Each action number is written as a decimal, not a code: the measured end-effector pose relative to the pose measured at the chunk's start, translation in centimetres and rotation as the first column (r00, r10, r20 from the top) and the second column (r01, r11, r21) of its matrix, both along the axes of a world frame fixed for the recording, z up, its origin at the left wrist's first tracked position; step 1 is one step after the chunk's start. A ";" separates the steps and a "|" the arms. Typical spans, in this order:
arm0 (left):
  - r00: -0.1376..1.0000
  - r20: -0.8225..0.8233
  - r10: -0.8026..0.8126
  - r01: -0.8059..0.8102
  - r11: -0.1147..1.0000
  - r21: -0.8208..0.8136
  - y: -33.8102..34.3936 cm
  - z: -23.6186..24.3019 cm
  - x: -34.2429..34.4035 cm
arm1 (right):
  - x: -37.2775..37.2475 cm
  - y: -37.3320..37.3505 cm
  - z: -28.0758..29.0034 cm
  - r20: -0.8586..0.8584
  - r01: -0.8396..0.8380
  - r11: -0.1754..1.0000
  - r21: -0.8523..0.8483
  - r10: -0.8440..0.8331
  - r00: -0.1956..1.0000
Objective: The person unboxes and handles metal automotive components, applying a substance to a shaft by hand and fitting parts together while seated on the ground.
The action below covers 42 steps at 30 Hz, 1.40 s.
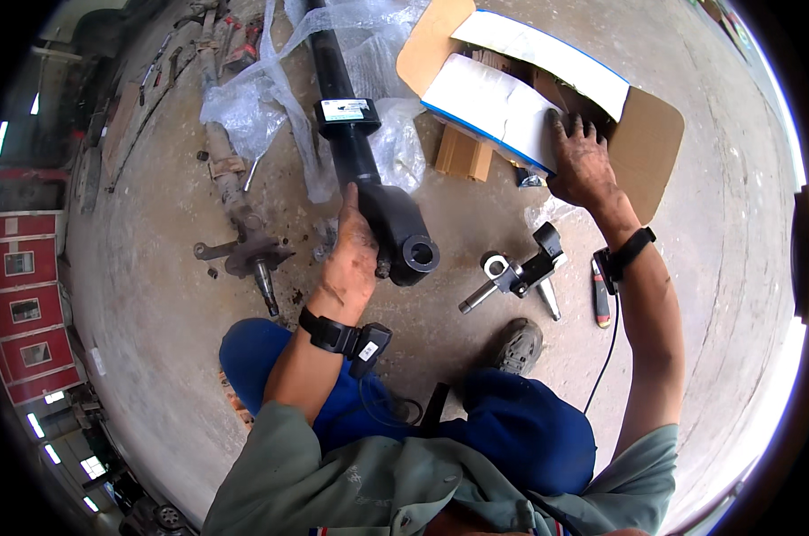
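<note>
My left hand (349,255) is closed around the near end of a black axle beam (355,161), beside its forked end with a round bore. The beam has a white label and runs away from me over clear plastic wrap (396,143). My right hand (585,165) is at the near right edge of an opened white-and-brown cardboard box (494,100), its fingers spread and reaching over the opening. The box's inside is mostly in shadow. A black steering knuckle (538,266) with bare metal shafts lies on the floor between my hands, nearer to me.
An old rusty axle (219,147) with a worn knuckle (253,255) lies to the left. A small brown carton (463,154) sits beside the box. A red-and-black handled tool (601,295) lies at the right. My shoe (519,347) is near the black knuckle. Red cabinets (20,304) stand far left.
</note>
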<state>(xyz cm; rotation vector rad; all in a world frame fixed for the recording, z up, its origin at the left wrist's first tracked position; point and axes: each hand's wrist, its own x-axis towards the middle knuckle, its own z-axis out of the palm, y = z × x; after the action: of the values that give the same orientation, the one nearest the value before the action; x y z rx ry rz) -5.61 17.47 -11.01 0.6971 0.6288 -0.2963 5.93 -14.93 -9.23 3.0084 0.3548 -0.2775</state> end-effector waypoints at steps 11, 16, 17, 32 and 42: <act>0.964 0.265 0.011 -0.088 0.956 0.278 6.7 14.1 -2.3 | 8.2 13.9 -3.0 -0.168 -0.369 0.928 0.057 0.374 0.912; 0.995 -0.062 0.074 -0.067 0.991 0.120 8.8 12.1 -0.5 | 8.5 16.4 -4.5 -0.196 -0.440 0.892 0.102 0.451 0.871; 0.990 -0.075 0.116 -0.108 0.989 0.101 8.5 11.6 -0.6 | 8.7 17.7 -4.9 -0.204 -0.466 0.878 0.108 0.478 0.854; 0.971 -0.201 0.130 -0.121 0.991 0.056 1.6 -0.2 -1.1 | 8.7 21.4 -12.4 -0.031 -0.459 0.845 0.274 0.485 0.874; 0.943 -0.291 0.162 -0.142 0.986 0.088 -1.0 -3.8 -0.7 | 2.0 14.4 -8.7 -0.034 -0.266 0.724 0.637 0.371 0.928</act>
<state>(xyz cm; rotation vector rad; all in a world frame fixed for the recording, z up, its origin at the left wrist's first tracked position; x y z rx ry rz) -6.28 16.46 -14.77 0.6682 0.9795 -0.2398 7.93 -0.52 -17.89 3.4669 1.1969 -0.4461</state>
